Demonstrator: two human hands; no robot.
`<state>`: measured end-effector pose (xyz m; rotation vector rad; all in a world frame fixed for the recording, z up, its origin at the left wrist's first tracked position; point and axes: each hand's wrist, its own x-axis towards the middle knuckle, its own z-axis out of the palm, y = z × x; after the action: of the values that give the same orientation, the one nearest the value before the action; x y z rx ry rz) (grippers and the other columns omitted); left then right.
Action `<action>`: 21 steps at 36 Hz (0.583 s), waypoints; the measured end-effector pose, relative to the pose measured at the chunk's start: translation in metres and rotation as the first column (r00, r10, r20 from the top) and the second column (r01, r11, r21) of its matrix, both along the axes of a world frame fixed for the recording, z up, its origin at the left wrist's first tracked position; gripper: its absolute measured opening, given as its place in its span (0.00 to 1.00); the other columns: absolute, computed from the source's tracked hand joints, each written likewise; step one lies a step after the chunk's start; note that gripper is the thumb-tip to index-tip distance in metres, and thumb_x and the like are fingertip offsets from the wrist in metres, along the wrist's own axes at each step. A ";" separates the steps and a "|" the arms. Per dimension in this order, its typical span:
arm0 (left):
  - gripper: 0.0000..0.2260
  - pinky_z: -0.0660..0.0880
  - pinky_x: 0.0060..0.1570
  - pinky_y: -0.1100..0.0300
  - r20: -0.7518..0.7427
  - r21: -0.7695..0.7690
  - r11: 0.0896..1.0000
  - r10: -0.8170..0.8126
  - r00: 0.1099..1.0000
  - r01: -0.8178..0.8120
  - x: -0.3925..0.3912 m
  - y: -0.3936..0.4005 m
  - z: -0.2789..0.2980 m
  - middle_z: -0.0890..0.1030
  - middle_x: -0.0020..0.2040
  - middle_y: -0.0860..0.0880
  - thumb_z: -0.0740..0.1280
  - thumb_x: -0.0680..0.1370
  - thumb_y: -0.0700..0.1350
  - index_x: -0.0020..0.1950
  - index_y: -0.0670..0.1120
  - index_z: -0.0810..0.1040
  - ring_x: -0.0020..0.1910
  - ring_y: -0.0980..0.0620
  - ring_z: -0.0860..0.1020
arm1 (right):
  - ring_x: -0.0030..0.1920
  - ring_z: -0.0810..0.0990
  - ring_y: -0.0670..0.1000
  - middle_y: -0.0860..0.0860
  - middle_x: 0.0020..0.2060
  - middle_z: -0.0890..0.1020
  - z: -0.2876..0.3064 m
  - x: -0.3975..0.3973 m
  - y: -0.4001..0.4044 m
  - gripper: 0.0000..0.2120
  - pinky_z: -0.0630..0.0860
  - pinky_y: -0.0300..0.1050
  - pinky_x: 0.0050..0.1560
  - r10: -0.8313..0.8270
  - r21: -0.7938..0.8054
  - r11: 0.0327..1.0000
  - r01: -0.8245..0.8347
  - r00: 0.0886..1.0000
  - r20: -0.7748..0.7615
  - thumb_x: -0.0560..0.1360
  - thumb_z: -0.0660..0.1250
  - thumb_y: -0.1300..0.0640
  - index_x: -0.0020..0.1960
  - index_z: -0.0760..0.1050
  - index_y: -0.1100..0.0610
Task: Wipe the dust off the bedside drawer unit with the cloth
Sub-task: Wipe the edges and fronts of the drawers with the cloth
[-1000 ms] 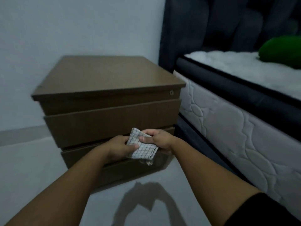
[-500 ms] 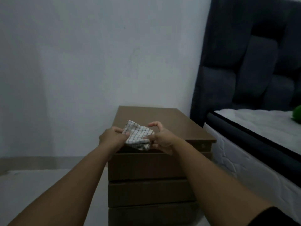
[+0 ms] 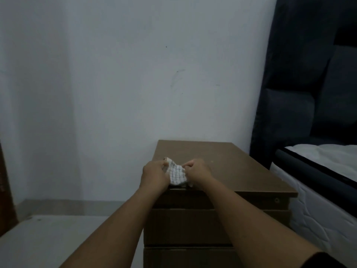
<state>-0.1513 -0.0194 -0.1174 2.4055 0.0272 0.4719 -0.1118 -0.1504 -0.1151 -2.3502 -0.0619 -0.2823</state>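
Note:
The brown wooden bedside drawer unit stands against the white wall, with its stacked drawer fronts facing me. A small white checked cloth is bunched over the front left edge of the unit's top. My left hand grips the cloth's left side and my right hand grips its right side. Both hands sit close together at the top's front edge. Whether the cloth touches the top surface I cannot tell.
A bed with a white mattress and a dark padded headboard stands right beside the unit. The white wall is behind it. Pale floor lies to the left, with a dark wooden edge at the far left.
Both hands lifted the cloth from in front of the lower drawers up to the unit's top front edge. The view rose and swung left, away from the bed.

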 end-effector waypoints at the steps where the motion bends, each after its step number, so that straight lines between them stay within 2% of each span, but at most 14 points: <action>1: 0.19 0.71 0.63 0.58 0.013 0.083 0.997 -0.012 1.000 0.011 0.003 0.001 -0.002 0.73 0.68 0.45 0.64 0.77 0.40 0.67 0.47 0.75 0.66 0.47 0.73 | 0.59 0.76 0.52 0.55 0.63 0.77 -0.002 0.001 0.002 0.15 0.73 0.42 0.53 0.028 -0.059 0.998 -0.027 0.999 0.022 0.78 0.59 0.60 0.61 0.77 0.59; 3: 0.21 0.66 0.68 0.55 0.005 0.210 0.977 -0.039 0.999 0.037 0.012 0.004 -0.009 0.65 0.74 0.47 0.64 0.77 0.41 0.71 0.49 0.71 0.71 0.47 0.67 | 0.71 0.65 0.53 0.55 0.71 0.68 -0.008 0.002 0.007 0.18 0.64 0.40 0.66 0.090 -0.134 0.988 -0.080 0.993 0.070 0.79 0.57 0.59 0.67 0.71 0.60; 6: 0.25 0.61 0.72 0.48 -0.065 0.406 0.910 -0.056 0.996 0.078 0.025 0.008 -0.019 0.50 0.80 0.52 0.60 0.80 0.46 0.76 0.53 0.60 0.78 0.48 0.52 | 0.75 0.55 0.54 0.55 0.75 0.59 -0.016 0.003 0.012 0.21 0.52 0.41 0.73 0.174 -0.237 0.959 -0.154 0.983 0.064 0.81 0.54 0.58 0.72 0.63 0.59; 8: 0.26 0.60 0.71 0.46 -0.109 0.503 0.855 -0.086 0.990 0.130 0.031 0.009 -0.024 0.47 0.80 0.53 0.58 0.81 0.45 0.78 0.53 0.55 0.79 0.48 0.47 | 0.76 0.50 0.53 0.54 0.76 0.55 -0.020 0.005 0.013 0.22 0.46 0.45 0.74 0.220 -0.372 0.903 -0.215 0.975 -0.028 0.82 0.49 0.56 0.75 0.57 0.59; 10: 0.27 0.59 0.73 0.45 -0.156 0.581 0.795 -0.101 0.982 0.174 0.035 0.011 -0.027 0.48 0.80 0.53 0.57 0.81 0.45 0.79 0.52 0.53 0.79 0.48 0.46 | 0.77 0.47 0.53 0.51 0.77 0.53 -0.026 0.009 0.014 0.22 0.45 0.52 0.76 0.231 -0.417 0.873 -0.253 0.967 -0.104 0.83 0.46 0.53 0.76 0.54 0.54; 11: 0.27 0.58 0.73 0.45 -0.180 0.596 0.781 -0.097 0.979 0.188 0.036 0.011 -0.029 0.49 0.80 0.52 0.56 0.81 0.45 0.79 0.51 0.52 0.79 0.48 0.47 | 0.77 0.46 0.54 0.50 0.77 0.53 -0.028 0.011 0.014 0.22 0.46 0.55 0.76 0.235 -0.416 0.869 -0.267 0.964 -0.127 0.82 0.46 0.52 0.76 0.53 0.51; 13: 0.25 0.58 0.74 0.48 -0.212 0.544 0.815 -0.093 0.973 0.197 0.038 0.013 -0.030 0.54 0.79 0.49 0.54 0.82 0.44 0.79 0.48 0.54 0.79 0.47 0.51 | 0.77 0.46 0.54 0.48 0.77 0.54 -0.030 0.015 0.014 0.22 0.45 0.58 0.75 0.269 -0.418 0.857 -0.301 0.954 -0.135 0.82 0.47 0.51 0.76 0.54 0.49; 17: 0.21 0.66 0.67 0.54 -0.156 0.444 0.880 -0.109 0.982 0.168 0.037 0.014 -0.032 0.70 0.72 0.45 0.54 0.81 0.44 0.74 0.47 0.64 0.69 0.45 0.69 | 0.77 0.46 0.54 0.48 0.77 0.54 -0.029 0.022 0.009 0.21 0.46 0.58 0.76 0.337 -0.419 0.827 -0.375 0.927 -0.164 0.82 0.47 0.51 0.75 0.55 0.49; 21: 0.19 0.70 0.64 0.54 -0.125 0.450 0.879 -0.110 0.986 0.155 0.035 0.010 -0.034 0.74 0.68 0.45 0.55 0.80 0.43 0.72 0.46 0.67 0.65 0.46 0.73 | 0.77 0.45 0.52 0.47 0.77 0.54 -0.034 0.026 0.001 0.21 0.46 0.58 0.76 0.376 -0.396 0.825 -0.404 0.915 -0.150 0.82 0.47 0.52 0.75 0.55 0.49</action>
<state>-0.1164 -0.0095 -0.1518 2.8706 -0.2322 0.3228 -0.0863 -0.1493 -0.1490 -2.6951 -0.6255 0.0190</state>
